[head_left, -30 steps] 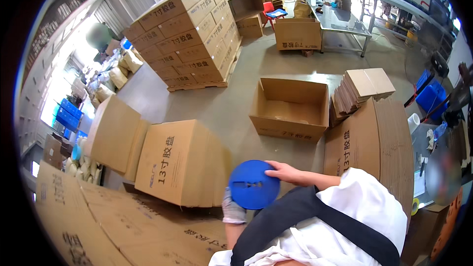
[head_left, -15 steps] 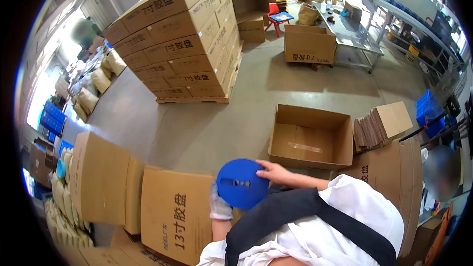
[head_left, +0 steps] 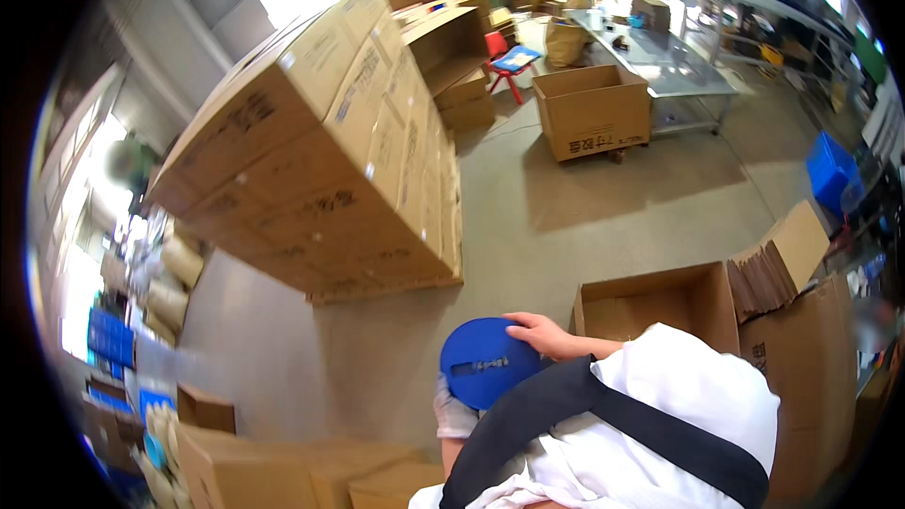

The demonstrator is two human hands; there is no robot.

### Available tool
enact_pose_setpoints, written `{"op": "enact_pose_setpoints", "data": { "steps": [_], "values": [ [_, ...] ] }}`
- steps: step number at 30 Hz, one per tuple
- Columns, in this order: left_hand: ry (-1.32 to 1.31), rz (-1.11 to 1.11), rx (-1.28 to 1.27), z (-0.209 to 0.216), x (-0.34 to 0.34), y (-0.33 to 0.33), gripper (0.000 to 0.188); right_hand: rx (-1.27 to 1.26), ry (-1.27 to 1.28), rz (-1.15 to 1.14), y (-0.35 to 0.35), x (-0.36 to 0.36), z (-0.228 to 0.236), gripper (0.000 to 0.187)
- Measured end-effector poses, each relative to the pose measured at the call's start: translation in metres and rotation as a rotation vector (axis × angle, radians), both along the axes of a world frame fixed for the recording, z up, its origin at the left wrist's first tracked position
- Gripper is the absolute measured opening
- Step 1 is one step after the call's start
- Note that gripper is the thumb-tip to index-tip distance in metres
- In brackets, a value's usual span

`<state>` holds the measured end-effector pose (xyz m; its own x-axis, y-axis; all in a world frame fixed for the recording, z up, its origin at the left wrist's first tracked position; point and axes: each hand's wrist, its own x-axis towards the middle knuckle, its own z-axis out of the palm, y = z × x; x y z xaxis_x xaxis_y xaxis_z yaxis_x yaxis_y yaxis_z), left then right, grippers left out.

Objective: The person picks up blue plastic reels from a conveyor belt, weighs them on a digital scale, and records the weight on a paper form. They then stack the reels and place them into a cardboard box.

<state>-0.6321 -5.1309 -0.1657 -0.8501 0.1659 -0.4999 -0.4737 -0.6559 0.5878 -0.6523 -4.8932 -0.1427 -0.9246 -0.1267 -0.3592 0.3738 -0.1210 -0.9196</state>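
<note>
A round blue plastic reel (head_left: 485, 386), with a slot and small openings across its middle, is held in front of my body. My left hand (head_left: 454, 411), in a pale glove, grips its lower left edge. Bare fingers of my right hand (head_left: 537, 332) are closed on its upper right rim. Parts of both hands are hidden behind the reel. Just right of my right forearm stands an open cardboard box (head_left: 650, 306), partly covered by my white sleeve.
Ahead on the left, a tall stack of cartons (head_left: 330, 170) rests on a wooden pallet (head_left: 386, 290). Another open carton (head_left: 594, 123) stands before a metal table (head_left: 683, 75), near a red chair (head_left: 504, 61). Cardboard sheets (head_left: 759, 278) lie at the right. More cartons (head_left: 273, 467) sit lower left.
My view has shifted: the carton stack looms larger, and the near open box appears lower and further right. Both hands still hold the blue reel.
</note>
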Motion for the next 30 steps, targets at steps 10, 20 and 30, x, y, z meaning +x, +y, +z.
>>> {"op": "enact_pose_setpoints", "data": {
  "steps": [10, 20, 30],
  "values": [
    [0.044, -0.121, 0.174, 0.017, -0.244, 0.053, 0.061, 0.304, 0.364, 0.127, 0.052, -0.250, 0.003, 0.051],
    [0.073, -0.838, 0.094, 0.037, -0.523, 0.300, 0.052, 0.136, 0.068, -0.527, 0.261, -0.347, -0.022, 0.048],
    [-0.069, -1.372, 0.173, -0.004, -0.596, 0.674, 0.044, -0.211, -0.035, -1.272, 0.498, -0.323, -0.037, 0.036]
  ]
}}
